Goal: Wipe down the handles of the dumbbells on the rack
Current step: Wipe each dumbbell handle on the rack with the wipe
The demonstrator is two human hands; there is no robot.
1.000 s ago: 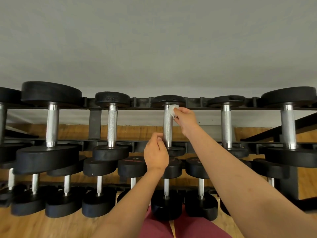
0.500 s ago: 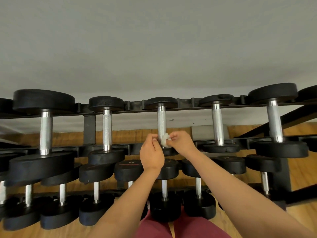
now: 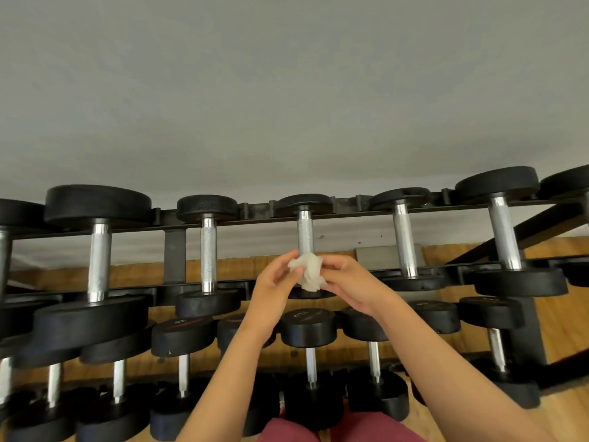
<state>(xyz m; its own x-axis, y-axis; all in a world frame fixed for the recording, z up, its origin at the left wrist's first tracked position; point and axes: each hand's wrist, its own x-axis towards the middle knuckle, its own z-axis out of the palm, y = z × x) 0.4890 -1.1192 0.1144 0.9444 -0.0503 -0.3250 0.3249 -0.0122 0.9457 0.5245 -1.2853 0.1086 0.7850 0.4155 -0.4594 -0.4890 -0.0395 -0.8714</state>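
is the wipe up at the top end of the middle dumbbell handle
No, the wipe is down at the lower end of the middle handle, held between the left hand and the right hand.

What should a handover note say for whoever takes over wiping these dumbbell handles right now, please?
Left hand: pinches the left edge of the wipe.
Right hand: grips the same wipe from the right.
Wipe: bunched between both hands, before the lower end of the middle top-row handle; contact unclear.
Done: that handle was rubbed from top to bottom over the last second.
Left: probably the other handles on the rack; which were wiped already cannot be told.
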